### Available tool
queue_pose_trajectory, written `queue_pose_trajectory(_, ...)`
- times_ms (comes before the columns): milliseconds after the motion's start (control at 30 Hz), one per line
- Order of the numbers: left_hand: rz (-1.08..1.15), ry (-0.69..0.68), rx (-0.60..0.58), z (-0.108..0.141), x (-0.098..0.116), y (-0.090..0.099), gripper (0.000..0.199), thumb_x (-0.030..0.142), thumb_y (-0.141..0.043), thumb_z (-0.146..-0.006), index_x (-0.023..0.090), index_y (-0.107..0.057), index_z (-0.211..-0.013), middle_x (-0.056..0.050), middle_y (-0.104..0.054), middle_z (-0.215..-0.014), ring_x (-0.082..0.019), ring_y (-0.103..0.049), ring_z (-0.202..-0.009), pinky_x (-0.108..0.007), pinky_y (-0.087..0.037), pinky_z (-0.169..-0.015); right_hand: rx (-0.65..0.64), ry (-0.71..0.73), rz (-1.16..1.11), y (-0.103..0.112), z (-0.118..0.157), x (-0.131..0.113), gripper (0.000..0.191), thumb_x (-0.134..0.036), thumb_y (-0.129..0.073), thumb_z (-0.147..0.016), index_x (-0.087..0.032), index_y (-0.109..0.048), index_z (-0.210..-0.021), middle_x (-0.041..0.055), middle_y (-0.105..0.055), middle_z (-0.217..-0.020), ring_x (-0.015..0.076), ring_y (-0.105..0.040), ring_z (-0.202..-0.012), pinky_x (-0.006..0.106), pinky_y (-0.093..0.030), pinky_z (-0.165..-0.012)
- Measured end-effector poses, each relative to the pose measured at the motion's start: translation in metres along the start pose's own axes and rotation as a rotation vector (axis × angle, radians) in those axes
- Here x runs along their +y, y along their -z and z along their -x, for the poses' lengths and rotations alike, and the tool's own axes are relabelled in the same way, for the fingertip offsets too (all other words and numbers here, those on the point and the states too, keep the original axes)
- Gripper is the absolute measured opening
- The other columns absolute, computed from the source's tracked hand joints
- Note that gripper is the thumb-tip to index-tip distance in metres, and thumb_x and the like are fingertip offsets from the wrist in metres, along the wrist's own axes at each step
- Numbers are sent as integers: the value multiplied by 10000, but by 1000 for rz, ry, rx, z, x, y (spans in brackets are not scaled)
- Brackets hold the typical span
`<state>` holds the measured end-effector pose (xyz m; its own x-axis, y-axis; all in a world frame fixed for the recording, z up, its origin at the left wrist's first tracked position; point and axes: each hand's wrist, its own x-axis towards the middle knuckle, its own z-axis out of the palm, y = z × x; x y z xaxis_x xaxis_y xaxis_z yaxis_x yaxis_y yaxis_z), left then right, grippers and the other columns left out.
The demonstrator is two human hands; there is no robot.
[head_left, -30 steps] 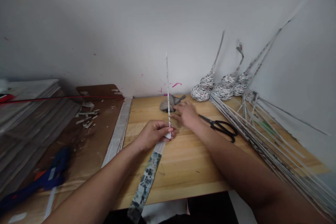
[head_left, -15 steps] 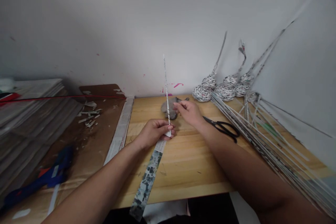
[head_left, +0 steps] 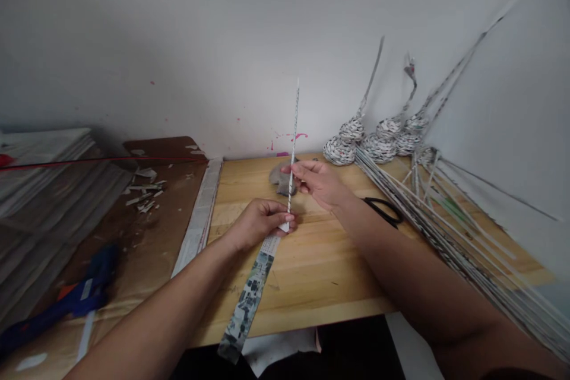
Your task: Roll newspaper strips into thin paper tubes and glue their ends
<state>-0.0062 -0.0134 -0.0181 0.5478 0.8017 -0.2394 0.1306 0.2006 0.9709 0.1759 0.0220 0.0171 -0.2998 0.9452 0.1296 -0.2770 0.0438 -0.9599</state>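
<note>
My left hand point(head_left: 266, 222) pinches the lower end of a thin rolled paper tube point(head_left: 294, 124), which stands nearly upright. From that same pinch a flat printed paper strip point(head_left: 252, 294) slants down past the table's front edge. Higher on the tube, the thumb and fingers of my right hand point(head_left: 317, 180) are closed round it. Behind the tube lies a grey cloth-like lump point(head_left: 278, 177), partly covered by my right hand. Black-handled scissors point(head_left: 383, 212) rest beside my right forearm, their blades hidden.
Woven paper gourd shapes point(head_left: 341, 149) stand against the wall at the right, beside a long bundle of paper tubes point(head_left: 414, 228). Stacked paper point(head_left: 48, 184), scraps point(head_left: 146, 193) and a blue glue gun point(head_left: 89, 291) lie at the left.
My right hand has moved slightly left and closed on the tube, which it did not grip before. The tube's top has tilted to the right. The view has shifted a little.
</note>
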Motion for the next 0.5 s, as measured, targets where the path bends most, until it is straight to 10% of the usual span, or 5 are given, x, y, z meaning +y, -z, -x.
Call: queue_pose_trajectory(500, -61, -51, 11, 2, 4, -4, 226, 374, -707, -771, 151, -742, -786, -45, -697, -759, -124, -616, -690, -264, -523, -682, 276, 177, 155, -8, 1, -9, 321, -464, -761, -710, -156, -673, -694, -46, -510, -542, 58, -400, -482, 205, -325, -461)
